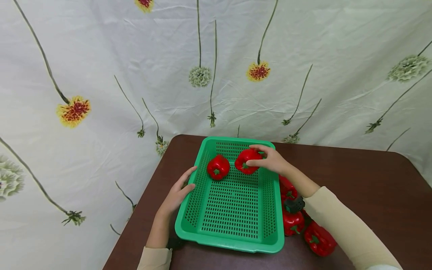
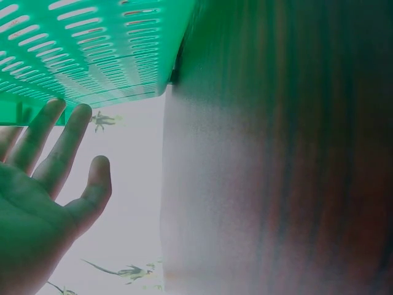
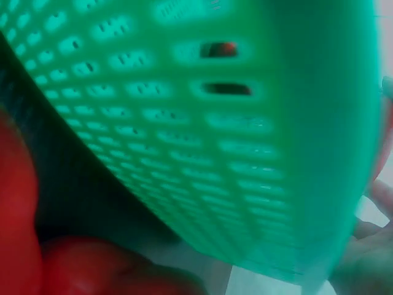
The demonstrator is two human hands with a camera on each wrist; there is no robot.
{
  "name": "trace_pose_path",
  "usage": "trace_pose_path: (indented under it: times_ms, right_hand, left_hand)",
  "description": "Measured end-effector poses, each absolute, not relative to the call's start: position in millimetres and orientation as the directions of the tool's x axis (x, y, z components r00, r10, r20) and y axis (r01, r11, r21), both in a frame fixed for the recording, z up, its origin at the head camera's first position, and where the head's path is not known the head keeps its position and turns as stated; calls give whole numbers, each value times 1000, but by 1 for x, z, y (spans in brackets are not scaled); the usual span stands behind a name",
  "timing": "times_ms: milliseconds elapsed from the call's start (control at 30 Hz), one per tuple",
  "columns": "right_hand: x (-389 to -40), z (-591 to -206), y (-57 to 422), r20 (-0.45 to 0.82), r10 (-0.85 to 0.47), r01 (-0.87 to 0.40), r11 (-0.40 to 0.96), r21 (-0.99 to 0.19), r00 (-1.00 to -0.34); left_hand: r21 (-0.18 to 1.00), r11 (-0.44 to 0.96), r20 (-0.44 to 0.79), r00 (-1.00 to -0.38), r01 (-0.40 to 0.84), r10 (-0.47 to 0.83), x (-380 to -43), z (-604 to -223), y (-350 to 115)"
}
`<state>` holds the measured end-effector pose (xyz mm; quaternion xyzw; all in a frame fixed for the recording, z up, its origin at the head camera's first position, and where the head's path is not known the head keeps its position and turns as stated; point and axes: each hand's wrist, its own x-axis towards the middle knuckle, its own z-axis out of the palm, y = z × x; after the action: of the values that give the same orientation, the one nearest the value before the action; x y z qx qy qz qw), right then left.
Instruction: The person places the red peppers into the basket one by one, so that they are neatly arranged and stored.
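A green plastic basket [image 1: 233, 245] with slotted walls stands on the table. My right hand [image 1: 271, 161] grips a red bell pepper [image 1: 245, 155] over the far right part of the basket, thumb on the near side and fingers over the top. Another red bell pepper [image 1: 218, 167] sits inside at the far left. At the basket's left rim, my left hand [image 1: 177, 193] touches the edge with its fingers extended. In the left wrist view, the left hand [image 2: 55, 178] has its fingers spread just under the rim. The basket wall hides much of the right hand [image 3: 371, 258] in the right wrist view.
Several red bell peppers [image 1: 320, 240] lie on the dark brown table [image 1: 364, 180] to the right of the basket, partly under the right forearm. A white cloth with printed flowers [image 1: 236, 101] hangs behind the table's far edge.
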<state>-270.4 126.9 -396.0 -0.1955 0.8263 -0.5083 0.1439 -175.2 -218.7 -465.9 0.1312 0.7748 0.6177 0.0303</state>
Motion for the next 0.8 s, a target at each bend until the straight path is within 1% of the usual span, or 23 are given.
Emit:
trace_pose_path:
  times_ms: [133,267,500,800]
  right_hand:
    - [-272,-399,124,-46,-478,-171,400,-901,-877]
    - [-273,-400,121,-43,-482,-190,424,-885,-875]
    - [-275,-406,115,-28,-499,-254,487,-836,-866]
    - [-280,-414,105,-11,-522,-342,574,-744,-853]
  left_hand:
    - [965,200,117,-962,168,246,-176,-466,-219]
    - [965,203,117,-962,169,245,-176,-467,-219]
    - [964,208,114,-964,166,240,-176,-467,-220]
    - [964,199,124,-960,176,251,-175,-466,-220]
